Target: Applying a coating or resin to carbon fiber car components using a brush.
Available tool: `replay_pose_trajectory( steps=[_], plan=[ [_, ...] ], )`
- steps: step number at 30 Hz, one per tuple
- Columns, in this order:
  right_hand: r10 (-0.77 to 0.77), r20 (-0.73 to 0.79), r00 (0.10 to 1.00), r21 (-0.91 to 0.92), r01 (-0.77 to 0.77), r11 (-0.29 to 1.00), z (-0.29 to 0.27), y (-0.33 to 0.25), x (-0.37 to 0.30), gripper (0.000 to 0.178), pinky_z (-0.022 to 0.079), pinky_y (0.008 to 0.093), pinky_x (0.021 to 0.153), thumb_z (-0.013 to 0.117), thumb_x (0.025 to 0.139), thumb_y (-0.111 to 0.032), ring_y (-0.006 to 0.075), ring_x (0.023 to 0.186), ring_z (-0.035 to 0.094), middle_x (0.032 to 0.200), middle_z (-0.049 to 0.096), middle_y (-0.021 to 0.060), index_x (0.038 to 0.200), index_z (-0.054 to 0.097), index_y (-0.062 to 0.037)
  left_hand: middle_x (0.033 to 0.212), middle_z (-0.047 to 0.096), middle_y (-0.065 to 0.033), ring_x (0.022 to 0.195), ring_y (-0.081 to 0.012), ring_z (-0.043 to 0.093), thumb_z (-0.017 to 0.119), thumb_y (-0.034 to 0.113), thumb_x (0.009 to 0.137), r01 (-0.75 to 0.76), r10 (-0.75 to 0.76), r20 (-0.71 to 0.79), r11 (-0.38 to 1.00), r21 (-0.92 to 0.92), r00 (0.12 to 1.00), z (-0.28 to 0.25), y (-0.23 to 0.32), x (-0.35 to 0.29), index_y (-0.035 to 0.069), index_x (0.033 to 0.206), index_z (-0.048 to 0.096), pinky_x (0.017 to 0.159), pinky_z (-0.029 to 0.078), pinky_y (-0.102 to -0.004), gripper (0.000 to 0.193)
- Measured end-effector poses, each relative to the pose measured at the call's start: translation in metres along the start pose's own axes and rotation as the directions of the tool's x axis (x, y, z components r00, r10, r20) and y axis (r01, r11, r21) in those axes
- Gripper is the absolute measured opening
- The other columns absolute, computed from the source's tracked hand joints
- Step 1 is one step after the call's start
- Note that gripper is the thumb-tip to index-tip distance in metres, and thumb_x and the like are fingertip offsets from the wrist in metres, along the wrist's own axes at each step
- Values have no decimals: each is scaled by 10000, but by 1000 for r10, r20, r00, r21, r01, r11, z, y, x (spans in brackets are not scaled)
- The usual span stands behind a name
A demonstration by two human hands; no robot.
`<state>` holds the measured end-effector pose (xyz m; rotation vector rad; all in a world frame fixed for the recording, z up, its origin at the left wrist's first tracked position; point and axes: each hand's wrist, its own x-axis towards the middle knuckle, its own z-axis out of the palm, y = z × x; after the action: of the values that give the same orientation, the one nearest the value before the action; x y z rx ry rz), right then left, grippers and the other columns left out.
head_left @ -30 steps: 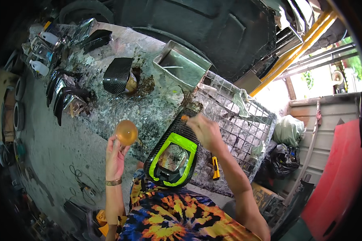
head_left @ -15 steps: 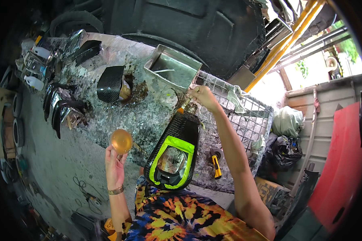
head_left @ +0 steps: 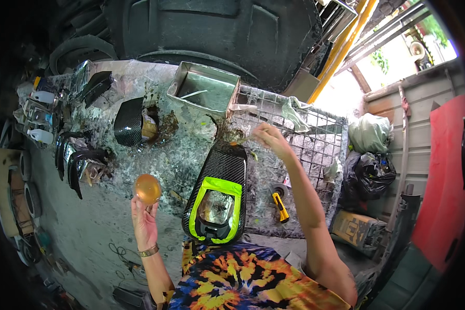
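My left hand (head_left: 145, 223) holds up a small round bowl of amber liquid (head_left: 146, 189), left of the table's near edge. My right hand (head_left: 272, 139) is closed on a small brush (head_left: 249, 138), whose orange-tinted tip is at the far end of a black carbon-fibre part (head_left: 223, 159). Motion blurs the brush, and I cannot tell whether its bristles touch the surface. The long part lies on the table close to my body. Bright green tape (head_left: 237, 206) frames the opening in its near half.
A yellow utility knife (head_left: 280, 207) lies beside a tape roll (head_left: 279, 190) right of the part. A metal tray (head_left: 203, 105) stands at the back, next to a wire grid (head_left: 315, 132). Another carbon piece (head_left: 128, 122) and several curved black parts (head_left: 76, 168) lie left.
My right hand has shifted right and nearer relative to the part, and the brush now lies flatter, pointing left. The left hand still holds the bowl. The whole view has turned slightly.
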<state>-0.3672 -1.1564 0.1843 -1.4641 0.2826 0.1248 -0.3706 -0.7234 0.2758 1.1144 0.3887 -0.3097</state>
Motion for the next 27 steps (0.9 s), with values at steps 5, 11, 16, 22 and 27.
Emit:
replay_pose_trajectory(
  steps=[5,11,16,22,27],
  plan=[
    [37,-83,996,29,-34,999,-14,-11,-4,182,265,161,439,529,929,-241,11,540,378,702,490,-42,909,560,-63,1197,516,-62,1048,-159,540,550,282,918,-2,2,11,1000,25,1000,-2,3,-1,93,1249,412,924,471,-296,406],
    [-96,29,995,160,90,983,36,-12,21,147,258,178,444,546,914,-211,17,535,375,679,474,-46,896,565,-66,1271,485,-72,1128,-185,514,536,303,923,-20,18,22,997,71,1000,-3,0,1,97,1304,373,967,433,-307,463],
    [-34,29,999,119,31,992,-12,9,-17,130,264,188,433,531,908,-187,34,528,379,676,497,-30,883,574,-67,1306,467,-78,1148,-206,508,520,336,927,-35,38,-27,995,94,999,-10,1,-9,86,1364,311,986,410,-310,545],
    [-129,-41,991,140,134,981,27,-18,-2,144,266,184,440,545,904,-191,38,529,383,682,513,-24,894,580,-52,1314,464,-95,1136,-229,518,509,367,927,-28,26,16,991,128,1000,-12,2,-11,75,1376,306,983,404,-303,573],
    [-154,91,984,122,142,982,26,2,-4,135,282,185,473,551,902,-180,35,558,391,692,513,-28,905,581,-49,1317,456,-118,1153,-246,501,501,374,928,-43,42,6,993,107,999,-7,0,-14,71,1383,302,992,399,-304,582]
  ],
)
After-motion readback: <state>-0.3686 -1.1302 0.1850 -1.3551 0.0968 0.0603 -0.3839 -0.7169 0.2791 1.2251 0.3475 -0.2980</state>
